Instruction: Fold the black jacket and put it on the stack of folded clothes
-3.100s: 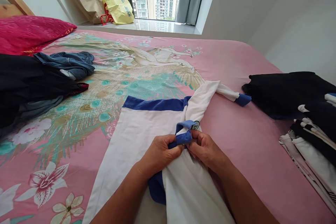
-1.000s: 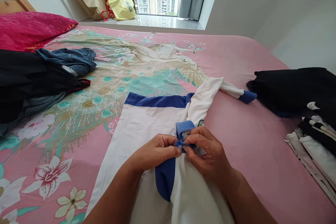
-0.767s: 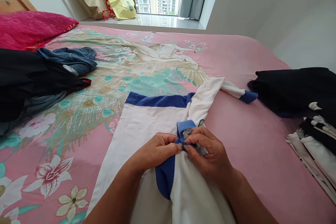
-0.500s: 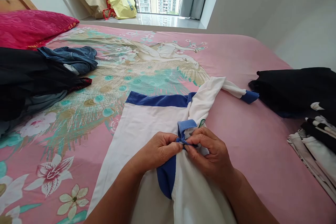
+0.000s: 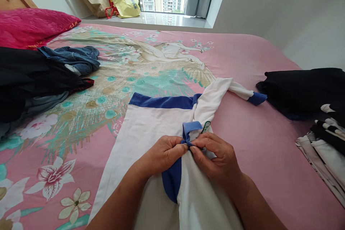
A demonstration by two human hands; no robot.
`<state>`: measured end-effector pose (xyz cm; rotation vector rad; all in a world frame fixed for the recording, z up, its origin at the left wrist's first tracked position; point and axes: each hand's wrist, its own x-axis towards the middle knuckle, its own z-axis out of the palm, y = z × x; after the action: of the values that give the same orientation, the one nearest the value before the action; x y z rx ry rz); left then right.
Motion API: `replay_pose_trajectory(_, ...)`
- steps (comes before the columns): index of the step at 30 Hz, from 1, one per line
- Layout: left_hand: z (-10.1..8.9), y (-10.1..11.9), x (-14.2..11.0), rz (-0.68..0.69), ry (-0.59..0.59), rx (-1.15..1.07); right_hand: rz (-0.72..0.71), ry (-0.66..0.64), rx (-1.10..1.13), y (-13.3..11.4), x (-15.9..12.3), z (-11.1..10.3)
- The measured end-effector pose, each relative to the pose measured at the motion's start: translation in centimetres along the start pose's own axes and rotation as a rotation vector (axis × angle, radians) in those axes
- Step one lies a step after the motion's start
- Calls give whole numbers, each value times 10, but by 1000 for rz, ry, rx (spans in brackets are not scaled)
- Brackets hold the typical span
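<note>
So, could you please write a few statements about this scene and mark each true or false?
1. The left hand and right hand pinch blue cloth on the white garment. True.
2. The yellow bag lies on the magenta pillow. False: the yellow bag is on the windowsill.
3. The blue denim lies toward the picture's left. True.
4. The right hand grips the black clothing. False: the black clothing rests apart from it.
5. The visible sleeve ends in a blue cuff. True.

A shirt (image 5: 153, 125) lies on the bed (image 5: 242, 61) between clothes (image 5: 32, 77) at left and more clothes (image 5: 304, 91) at right; behind, bags (image 5: 124, 1) stand on the windowsill (image 5: 169, 19).
</note>
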<state>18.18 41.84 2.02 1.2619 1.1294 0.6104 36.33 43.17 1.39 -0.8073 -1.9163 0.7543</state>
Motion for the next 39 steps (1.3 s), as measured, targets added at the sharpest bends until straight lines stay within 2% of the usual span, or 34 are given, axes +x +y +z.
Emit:
replay_pose_trajectory(4,1,2,0,3,4,3,55,-35,71,0,0,-2)
replay_pose_trajectory(11,2,-2,1,14,-20,56,143,-47,-12,4,-1,1)
replay_pose_trajectory(19,4,-4,3,130,-40,249,-26,-124,-187,8,3,-4)
replay_pose_trajectory(25,8,0,2,124,-47,328,-91,-115,-271,8,3,-4)
replay_pose_trajectory(33,10,-3,4,120,9,305,-147,-110,-256,6,4,-2)
replay_pose_trajectory(39,9,-4,6,91,29,178,-150,-96,-181,7,5,-2)
